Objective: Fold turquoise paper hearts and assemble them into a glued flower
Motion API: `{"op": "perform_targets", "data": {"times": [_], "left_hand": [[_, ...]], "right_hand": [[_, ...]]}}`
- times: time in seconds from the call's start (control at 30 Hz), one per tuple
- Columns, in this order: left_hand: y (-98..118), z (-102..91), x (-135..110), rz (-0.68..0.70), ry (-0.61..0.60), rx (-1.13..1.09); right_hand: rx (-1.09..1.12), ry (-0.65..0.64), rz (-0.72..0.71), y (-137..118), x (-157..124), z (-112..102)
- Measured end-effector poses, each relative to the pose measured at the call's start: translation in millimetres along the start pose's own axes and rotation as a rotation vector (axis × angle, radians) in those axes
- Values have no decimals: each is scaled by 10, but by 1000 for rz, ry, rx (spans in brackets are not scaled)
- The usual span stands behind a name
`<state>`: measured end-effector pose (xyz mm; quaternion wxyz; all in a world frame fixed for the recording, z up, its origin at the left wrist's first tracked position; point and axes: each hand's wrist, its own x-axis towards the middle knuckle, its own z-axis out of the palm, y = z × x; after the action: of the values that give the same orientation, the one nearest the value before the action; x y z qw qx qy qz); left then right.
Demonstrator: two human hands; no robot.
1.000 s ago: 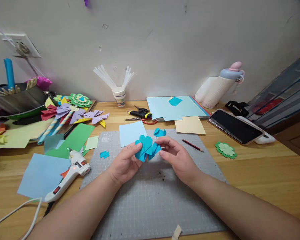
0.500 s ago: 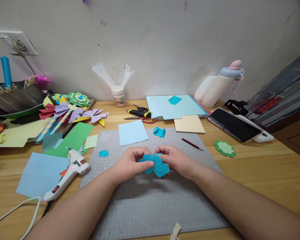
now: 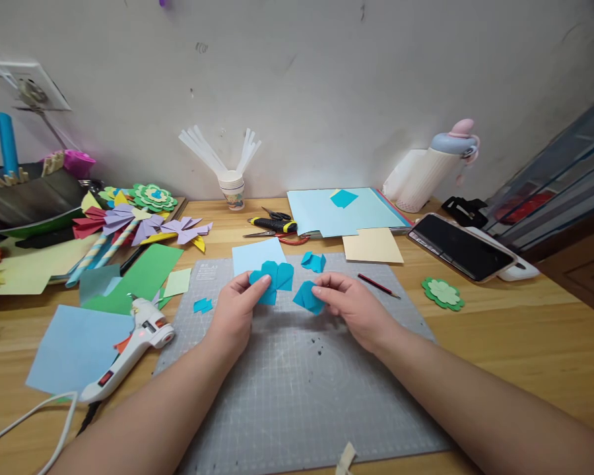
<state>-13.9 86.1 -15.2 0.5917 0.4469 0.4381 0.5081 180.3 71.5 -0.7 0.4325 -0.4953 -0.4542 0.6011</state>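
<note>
A blue paper flower piece (image 3: pixel 278 280) with rounded, creased petals is pinched in my left hand (image 3: pixel 236 305), thumb on its front. My right hand (image 3: pixel 352 301) pinches a smaller blue paper petal (image 3: pixel 307 298) by its right edge. A small gap separates the two pieces, both held above the grey cutting mat (image 3: pixel 297 396). Just behind them on the mat lies a curled blue paper scrap (image 3: pixel 313 262), and a light blue square sheet (image 3: pixel 257 254) is partly covered by the flower piece. Another small blue scrap (image 3: pixel 202 305) rests left of my left hand.
A white glue gun (image 3: pixel 129 356) with its cable lies at left beside coloured papers. Scissors (image 3: pixel 277 214), a cup of white sticks (image 3: pixel 232 190) and stacked paper (image 3: pixel 344 214) stand along the back. To the right are a pencil (image 3: pixel 379 285), a phone (image 3: pixel 465 245) and a green paper flower (image 3: pixel 443 293).
The blue paper held between both hands is now two separate pieces, one in each hand. My hands have moved apart, the left one up and leftward.
</note>
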Motion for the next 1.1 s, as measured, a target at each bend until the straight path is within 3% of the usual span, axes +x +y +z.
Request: {"op": "perform_targets", "data": {"times": [0.13, 0.53, 0.87, 1.1], "left_hand": [[-57, 22, 2, -23, 118, -10], [-26, 99, -62, -38, 130, -26], [34, 167, -92, -64, 55, -42], [41, 175, -101, -90, 11, -54]], "right_hand": [[140, 38, -10, 38, -32, 49], [63, 57, -10, 86, -83, 97], [126, 7, -30, 81, -80, 106], [24, 24, -31, 64, -80, 101]]}}
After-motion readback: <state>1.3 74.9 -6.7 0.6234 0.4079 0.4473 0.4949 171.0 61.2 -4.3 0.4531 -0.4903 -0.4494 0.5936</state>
